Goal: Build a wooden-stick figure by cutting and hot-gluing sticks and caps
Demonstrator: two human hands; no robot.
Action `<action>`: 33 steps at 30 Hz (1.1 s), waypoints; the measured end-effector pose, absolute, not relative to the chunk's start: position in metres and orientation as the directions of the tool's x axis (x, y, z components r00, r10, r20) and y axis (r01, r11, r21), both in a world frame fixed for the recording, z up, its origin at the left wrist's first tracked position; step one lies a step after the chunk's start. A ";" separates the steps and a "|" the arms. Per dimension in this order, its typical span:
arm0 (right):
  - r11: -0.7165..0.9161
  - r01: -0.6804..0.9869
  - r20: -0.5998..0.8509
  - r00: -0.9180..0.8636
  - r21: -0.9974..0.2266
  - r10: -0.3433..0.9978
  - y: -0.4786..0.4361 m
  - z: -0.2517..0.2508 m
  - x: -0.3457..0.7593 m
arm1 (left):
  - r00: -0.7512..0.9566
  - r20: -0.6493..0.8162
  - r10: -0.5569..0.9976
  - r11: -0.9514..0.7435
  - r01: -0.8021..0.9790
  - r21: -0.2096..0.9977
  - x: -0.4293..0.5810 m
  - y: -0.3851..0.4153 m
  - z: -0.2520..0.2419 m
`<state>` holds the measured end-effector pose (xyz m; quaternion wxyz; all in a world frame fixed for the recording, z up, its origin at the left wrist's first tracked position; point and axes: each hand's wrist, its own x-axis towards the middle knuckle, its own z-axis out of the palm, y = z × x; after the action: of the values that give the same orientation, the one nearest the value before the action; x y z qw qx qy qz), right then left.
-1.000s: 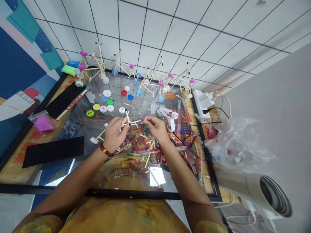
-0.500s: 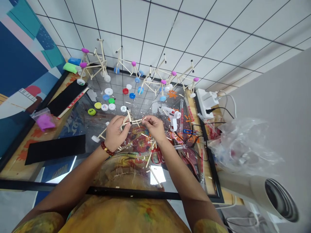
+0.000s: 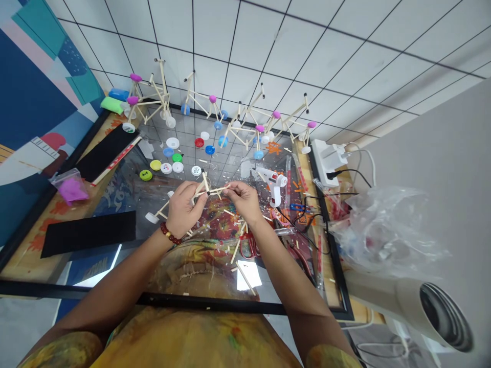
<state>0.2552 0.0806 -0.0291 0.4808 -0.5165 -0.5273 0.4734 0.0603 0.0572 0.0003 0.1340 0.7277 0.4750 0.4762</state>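
Observation:
My left hand (image 3: pixel 183 207) is closed on a small model bicycle frame of pale wooden sticks (image 3: pixel 206 180) with black ends. Part of the frame is hidden behind the fingers, and a white bottle cap (image 3: pixel 152 217) sits on its lower left end like a wheel. My right hand (image 3: pixel 244 201) pinches the tip of a thin wooden stick (image 3: pixel 219 191) that meets the frame. Both hands are held over the glass tabletop, with loose sticks (image 3: pixel 235 250) and red-handled scissors (image 3: pixel 249 246) near the right wrist.
A white glue gun (image 3: pixel 274 184) lies right of my right hand, its cord running to a power strip (image 3: pixel 326 158). Loose caps (image 3: pixel 177 167) lie ahead. Several finished stick bicycles (image 3: pixel 245 128) stand along the back. Black strips (image 3: pixel 88 234) lie left; a clear plastic bag (image 3: pixel 387 230) sits right.
The whole view has shifted very slightly. Both hands keep their hold on the stick frame and stick, with no other visible movement.

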 end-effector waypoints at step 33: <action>0.059 0.201 0.056 -0.019 -0.978 0.998 0.080 -0.028 0.256 | 0.094 0.533 0.841 -0.485 0.570 0.664 0.061 0.057 0.001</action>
<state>0.2556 0.0801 -0.0285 0.4577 -0.5299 -0.5658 0.4355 0.0606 0.0568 0.0011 0.1458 0.7252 0.4863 0.4652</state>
